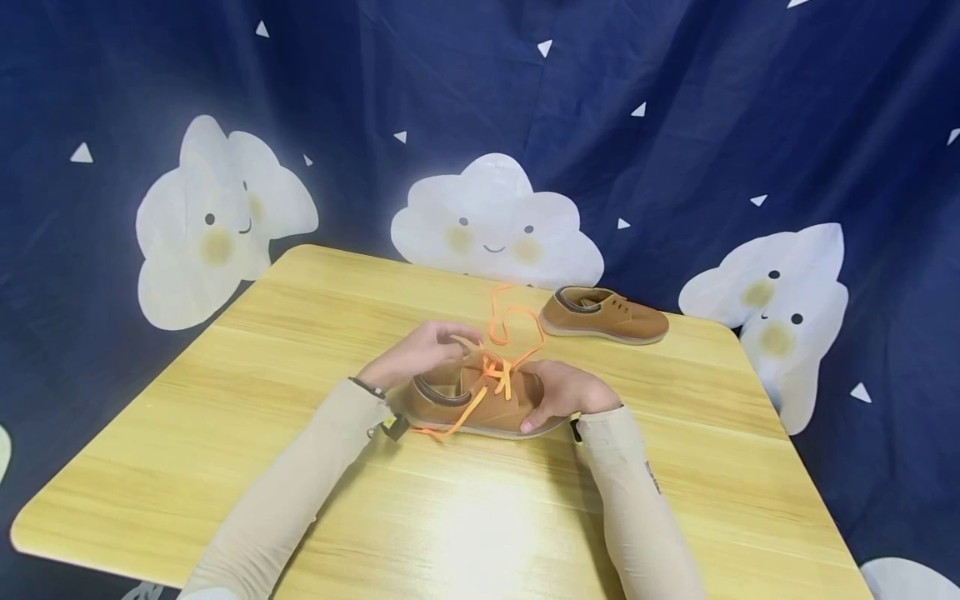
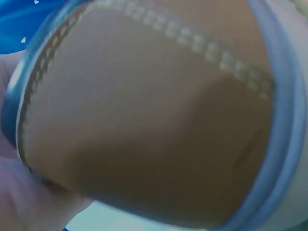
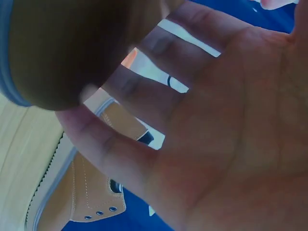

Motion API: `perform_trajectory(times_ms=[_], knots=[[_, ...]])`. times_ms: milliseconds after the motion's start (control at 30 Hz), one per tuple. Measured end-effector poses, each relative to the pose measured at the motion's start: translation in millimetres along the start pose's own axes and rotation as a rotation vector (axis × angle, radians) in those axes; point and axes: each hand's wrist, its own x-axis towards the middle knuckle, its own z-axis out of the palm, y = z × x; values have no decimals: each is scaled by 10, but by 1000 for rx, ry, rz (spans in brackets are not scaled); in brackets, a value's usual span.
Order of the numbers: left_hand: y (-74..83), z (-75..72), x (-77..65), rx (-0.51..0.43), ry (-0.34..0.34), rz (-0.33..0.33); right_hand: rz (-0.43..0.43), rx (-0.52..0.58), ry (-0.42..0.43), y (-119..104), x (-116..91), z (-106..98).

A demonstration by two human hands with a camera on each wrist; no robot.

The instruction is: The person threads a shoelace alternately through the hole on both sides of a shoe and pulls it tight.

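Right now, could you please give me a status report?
Right hand grips front shoe at toe. Left hand by collar. Orange lace on it, strands trailing loose. Second shoe apart, seemingly not obstructing.

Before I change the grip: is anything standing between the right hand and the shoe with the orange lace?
Nothing visible does: the right hand grips the toe end of the laced shoe directly. The orange lace lies over the middle of that shoe. The other shoe stands farther back, apart from the hand.
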Motion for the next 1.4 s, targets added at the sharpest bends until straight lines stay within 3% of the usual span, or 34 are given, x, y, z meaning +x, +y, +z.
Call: perform_trajectory(times_ms=[167, 433, 567, 833, 1000, 1167, 1333, 1400], knots=[[-63, -91, 27, -20, 72, 8, 51, -26, 18, -3, -14, 4], [-274, -284, 65, -127, 197, -49, 83, -61, 24, -4, -12, 1], [-386, -346, 65, -95, 218, -69, 76, -59, 25, -6, -7, 3], [-465, -327, 50, 232, 73, -153, 75, -65, 31, -3, -3, 2], [-397, -361, 0, 324, 25, -135, 77, -60, 36, -11, 4, 22], [-183, -359, 100, 362, -58, -14, 111, -70, 38, -19, -9, 22], [50, -256, 322, 440, -272, 143, 103, -78, 47, -12, -17, 9], [73, -222, 392, 435, -334, 167, 96, -70, 47, -8, -8, 18]])
